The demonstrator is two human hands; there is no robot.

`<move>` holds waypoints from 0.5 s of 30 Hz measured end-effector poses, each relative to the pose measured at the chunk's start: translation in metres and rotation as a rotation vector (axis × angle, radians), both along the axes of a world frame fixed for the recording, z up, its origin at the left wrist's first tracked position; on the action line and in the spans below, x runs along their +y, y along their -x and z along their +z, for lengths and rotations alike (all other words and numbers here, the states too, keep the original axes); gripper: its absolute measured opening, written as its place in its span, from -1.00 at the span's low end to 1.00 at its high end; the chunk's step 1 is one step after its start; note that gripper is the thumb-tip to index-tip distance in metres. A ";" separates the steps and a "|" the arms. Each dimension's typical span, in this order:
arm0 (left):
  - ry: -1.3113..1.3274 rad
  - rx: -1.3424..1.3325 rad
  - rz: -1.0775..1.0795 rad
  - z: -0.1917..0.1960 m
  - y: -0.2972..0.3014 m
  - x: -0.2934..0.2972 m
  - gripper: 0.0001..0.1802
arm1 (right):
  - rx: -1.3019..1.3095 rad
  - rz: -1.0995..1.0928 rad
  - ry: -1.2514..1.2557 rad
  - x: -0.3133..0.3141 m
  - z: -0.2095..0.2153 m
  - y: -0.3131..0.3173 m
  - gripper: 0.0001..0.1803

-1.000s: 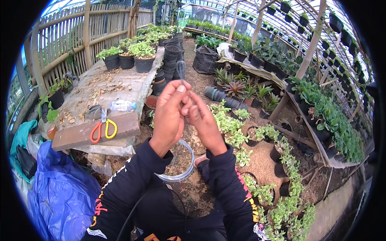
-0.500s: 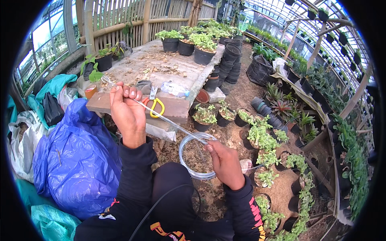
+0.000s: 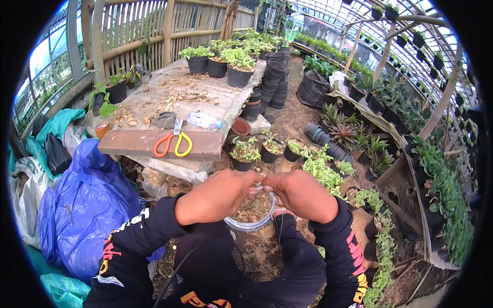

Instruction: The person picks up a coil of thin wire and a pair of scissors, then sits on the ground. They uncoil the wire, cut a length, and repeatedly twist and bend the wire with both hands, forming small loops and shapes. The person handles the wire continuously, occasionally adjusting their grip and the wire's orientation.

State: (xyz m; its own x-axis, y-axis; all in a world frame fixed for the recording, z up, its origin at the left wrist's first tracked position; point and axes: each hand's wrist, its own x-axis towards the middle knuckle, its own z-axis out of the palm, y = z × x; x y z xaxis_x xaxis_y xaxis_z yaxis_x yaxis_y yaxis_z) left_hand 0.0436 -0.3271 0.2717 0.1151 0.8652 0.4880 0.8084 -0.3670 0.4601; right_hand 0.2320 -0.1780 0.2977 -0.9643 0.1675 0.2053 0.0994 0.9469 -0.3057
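Note:
My left hand and my right hand meet in front of me, fingertips together, both pinching the top of a clear plastic ring that hangs below them. Soil fills the ring's opening; whether it is a pot rim or a loose hoop I cannot tell. Both arms wear black sleeves with printed lettering. Orange and yellow-handled scissors lie on a wooden plank beyond my left hand.
A long soil-strewn bench carries black pots with green plants. A blue plastic bag bulges at my left. Stacked black pots and small potted plants stand ahead. Rows of plants run along the right.
My left hand has come down from beside the scissors and joined my right hand on the ring. The view has tilted and shifted with my head.

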 end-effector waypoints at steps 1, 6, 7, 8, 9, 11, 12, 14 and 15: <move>0.052 -0.092 -0.050 -0.002 -0.001 0.008 -0.77 | 0.006 -0.014 0.020 0.001 0.003 -0.005 -0.81; 0.056 -0.343 -0.114 -0.010 -0.018 0.034 -0.76 | 0.073 -0.128 -0.018 0.009 0.016 -0.032 -0.83; 0.037 -0.371 -0.080 -0.013 -0.022 0.038 -0.78 | 0.109 -0.130 0.038 0.012 0.020 -0.037 -0.82; 0.043 -0.422 -0.078 -0.015 -0.024 0.041 -0.78 | 0.162 -0.112 0.092 0.015 0.025 -0.043 -0.80; 0.047 -0.469 -0.074 -0.017 -0.026 0.045 -0.78 | 0.079 -0.211 0.221 0.018 0.031 -0.051 -0.78; 0.074 -0.560 -0.047 -0.020 -0.026 0.050 -0.79 | 0.179 -0.231 0.271 0.020 0.036 -0.058 -0.77; 0.088 -0.580 -0.067 -0.021 -0.025 0.052 -0.79 | 0.181 -0.290 0.312 0.021 0.036 -0.059 -0.76; 0.125 -0.629 -0.103 -0.023 -0.024 0.055 -0.79 | 0.321 -0.229 0.186 0.023 0.033 -0.060 -0.83; 0.153 -0.658 -0.122 -0.024 -0.023 0.057 -0.79 | 0.377 -0.227 0.110 0.025 0.029 -0.058 -0.84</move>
State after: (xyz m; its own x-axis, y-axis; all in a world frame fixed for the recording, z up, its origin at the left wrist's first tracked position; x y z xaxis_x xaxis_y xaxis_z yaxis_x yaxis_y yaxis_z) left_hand 0.0669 -0.2701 0.2480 -0.0627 0.9296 0.3631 0.3001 -0.3295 0.8952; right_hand 0.2897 -0.1533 0.3265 -0.7617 0.4065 0.5046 0.1630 0.8739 -0.4579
